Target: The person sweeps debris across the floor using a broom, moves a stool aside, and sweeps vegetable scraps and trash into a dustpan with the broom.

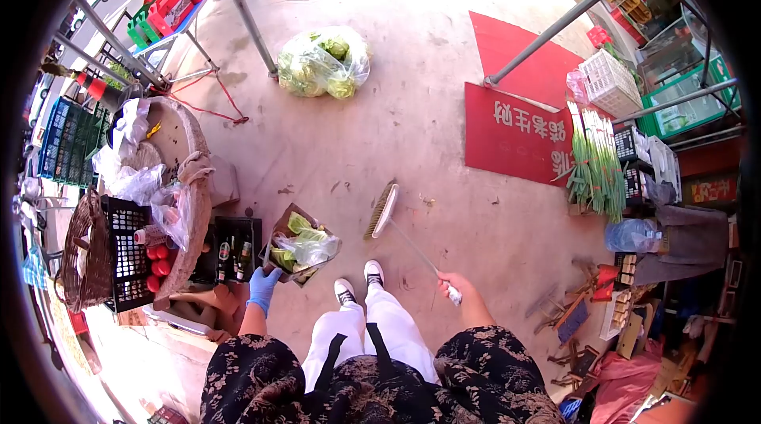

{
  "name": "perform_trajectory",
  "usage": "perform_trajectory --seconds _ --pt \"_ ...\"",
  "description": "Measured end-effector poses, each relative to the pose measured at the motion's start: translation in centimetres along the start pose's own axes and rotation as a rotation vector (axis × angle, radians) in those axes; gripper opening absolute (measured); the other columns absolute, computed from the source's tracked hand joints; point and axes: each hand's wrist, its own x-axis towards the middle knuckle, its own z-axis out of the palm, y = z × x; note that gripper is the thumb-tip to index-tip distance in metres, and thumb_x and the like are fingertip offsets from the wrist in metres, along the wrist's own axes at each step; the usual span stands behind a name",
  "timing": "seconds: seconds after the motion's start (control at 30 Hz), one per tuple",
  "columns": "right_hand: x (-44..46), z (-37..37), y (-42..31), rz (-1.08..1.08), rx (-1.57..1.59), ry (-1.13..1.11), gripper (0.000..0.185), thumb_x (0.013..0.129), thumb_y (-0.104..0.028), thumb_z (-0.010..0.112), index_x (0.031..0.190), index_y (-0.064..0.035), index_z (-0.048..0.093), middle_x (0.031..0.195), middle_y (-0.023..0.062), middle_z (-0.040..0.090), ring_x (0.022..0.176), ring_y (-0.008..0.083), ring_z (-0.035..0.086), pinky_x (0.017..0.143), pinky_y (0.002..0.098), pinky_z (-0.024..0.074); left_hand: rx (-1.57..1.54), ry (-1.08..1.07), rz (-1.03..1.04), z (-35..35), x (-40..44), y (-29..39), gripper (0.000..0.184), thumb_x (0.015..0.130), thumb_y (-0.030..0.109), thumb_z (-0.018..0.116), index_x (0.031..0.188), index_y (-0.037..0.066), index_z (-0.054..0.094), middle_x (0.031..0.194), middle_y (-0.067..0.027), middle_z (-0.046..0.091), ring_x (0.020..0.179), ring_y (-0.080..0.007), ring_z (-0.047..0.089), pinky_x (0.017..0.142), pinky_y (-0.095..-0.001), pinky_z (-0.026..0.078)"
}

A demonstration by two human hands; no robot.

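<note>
My left hand [263, 286], in a blue glove, grips the near left corner of an open box [323, 256]. Cabbage leaves and a clear plastic bag [311, 249] lie inside the box. My bare right hand [459, 284] is wrapped round the handle of a broom [384, 211]. The broom's white head with brown bristles rests on the floor, ahead of my feet and to the right of the box. Small dark scraps lie on the floor around it.
A bag of cabbages [323, 62] stands ahead near a metal pole. Left are a round table [187, 119], a black crate [127, 250] and a box of bottles [252, 235]. Right are red mats [507, 132], green onions [594, 162], a water jug [632, 236] and small stools [572, 321].
</note>
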Motion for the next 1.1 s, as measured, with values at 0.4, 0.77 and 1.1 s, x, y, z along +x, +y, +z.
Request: perform_trajectory --seconds 0.4,0.77,1.1 --pt "-7.9 -3.6 5.9 -0.377 -0.169 0.355 0.014 0.083 -0.015 0.056 0.075 -0.0039 0.055 0.061 0.0012 0.052 0.043 0.0089 0.047 0.035 0.0249 0.0397 0.070 -0.318 -0.022 4.8 0.9 3.3 0.021 0.081 0.017 0.065 0.091 0.000 0.060 0.083 -0.0027 0.061 0.071 -0.0097 0.054 0.066 -0.0244 0.044" --pt "-9.7 -12.2 5.5 -0.157 -0.405 0.160 0.014 0.081 -0.015 0.058 0.083 -0.0019 0.059 0.060 0.0014 0.053 0.044 0.0078 0.047 0.037 0.0259 0.0387 0.274 -0.466 -0.053 15.7 2.3 5.3 0.032 0.077 0.022 0.070 0.094 -0.003 0.060 0.087 -0.0069 0.063 0.075 -0.0108 0.057 0.068 -0.0245 0.045" --pt "-14.2 -32.5 -5.3 -0.179 -0.535 0.283 0.014 0.080 -0.013 0.057 0.087 -0.0018 0.061 0.058 0.0015 0.053 0.043 0.0087 0.047 0.038 0.0282 0.0391 0.704 -0.408 0.012 32.8 -2.2 12.0 0.047 0.066 0.035 0.076 0.091 -0.002 0.061 0.087 -0.0119 0.065 0.077 -0.0182 0.062 0.071 -0.0299 0.048"
